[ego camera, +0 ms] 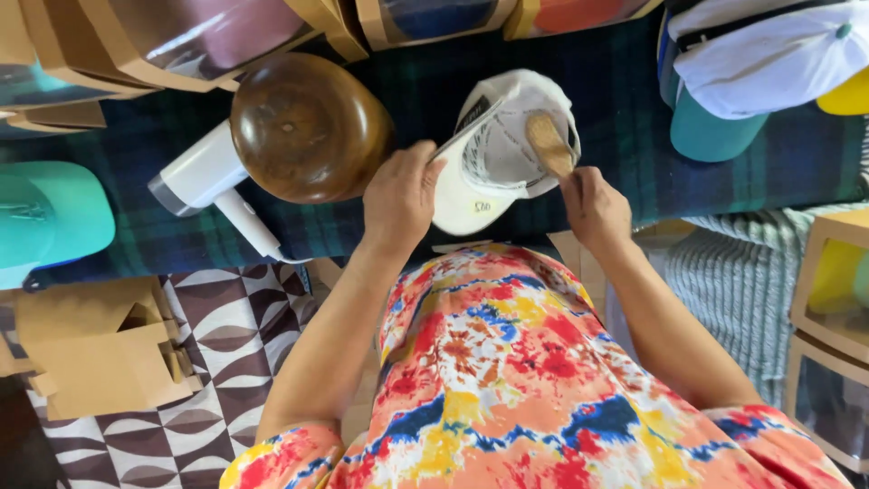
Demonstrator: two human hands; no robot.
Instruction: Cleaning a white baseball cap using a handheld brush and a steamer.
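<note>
Bright tie-dyed fabric in orange, red, blue and yellow (507, 362) fills the lower middle of the view, with both bare forearms reaching forward from it. Beyond it, the left hand (401, 195) is closed on the near left edge of a white cap (493, 158) that lies upside down on the counter (588, 81), which is covered in dark blue-green plaid cloth. On the other side, the right hand (593, 206) grips the handle of a wooden brush (550, 143), whose head sits inside the cap's open crown, touching the lining. So the two hands are apart, one at each side of the cap. Just left of the cap stands a rounded brown wooden block (308, 127), and beside that lies a white hair dryer (204, 177). Farther left, at the edge, is a teal cap (50, 213). At upper right, more caps are piled, a white one (769, 54) over a teal one (711, 136). Cardboard boxes with clear windows (181, 41) line the far side.
</note>
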